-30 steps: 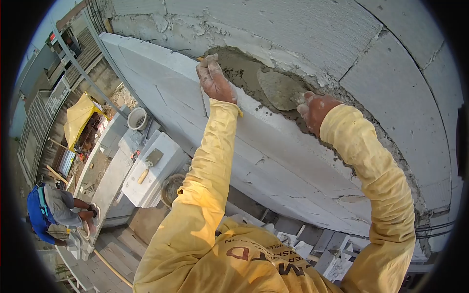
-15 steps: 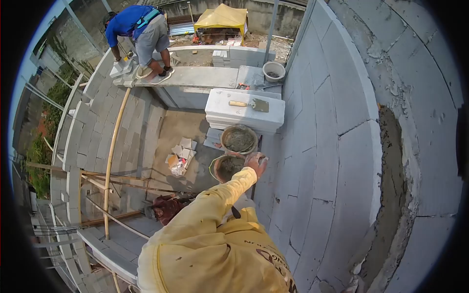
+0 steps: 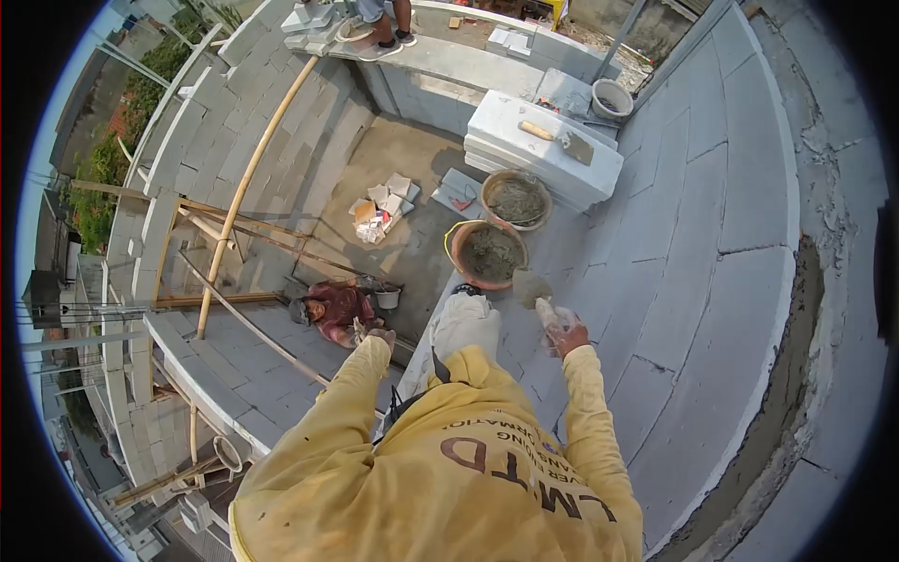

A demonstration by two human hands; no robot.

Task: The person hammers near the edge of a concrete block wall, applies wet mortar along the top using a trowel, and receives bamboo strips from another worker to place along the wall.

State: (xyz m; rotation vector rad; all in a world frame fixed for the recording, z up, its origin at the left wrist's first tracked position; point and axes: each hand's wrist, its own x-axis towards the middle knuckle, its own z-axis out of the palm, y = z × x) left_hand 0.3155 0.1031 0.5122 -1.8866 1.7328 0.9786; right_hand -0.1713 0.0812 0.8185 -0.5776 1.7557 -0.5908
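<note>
My right hand [image 3: 565, 334] is closed around the handle of a trowel [image 3: 531, 287], whose blade is grey with mortar and lies beside a mortar bucket [image 3: 489, 253] with a yellow handle. Just behind that bucket stands a second mortar bucket [image 3: 517, 199]. My left hand [image 3: 380, 339] is out to the left with its fingers curled; what they hold, if anything, is unclear. From this view it overlaps a co-worker [image 3: 339, 311] in a dark red shirt, lower down.
A second trowel [image 3: 573, 145] lies on stacked white blocks [image 3: 543, 161]. The block wall [image 3: 655, 253] rises at right, with mortar [image 3: 796, 356] along its top. A bamboo pole [image 3: 253, 178] crosses the left side. Another person [image 3: 389, 26] stands on the far ledge.
My left hand has moved left, away from the buckets. My right hand and its trowel have come into view. The camera view has turned, shifting the buckets and blocks to the right.
</note>
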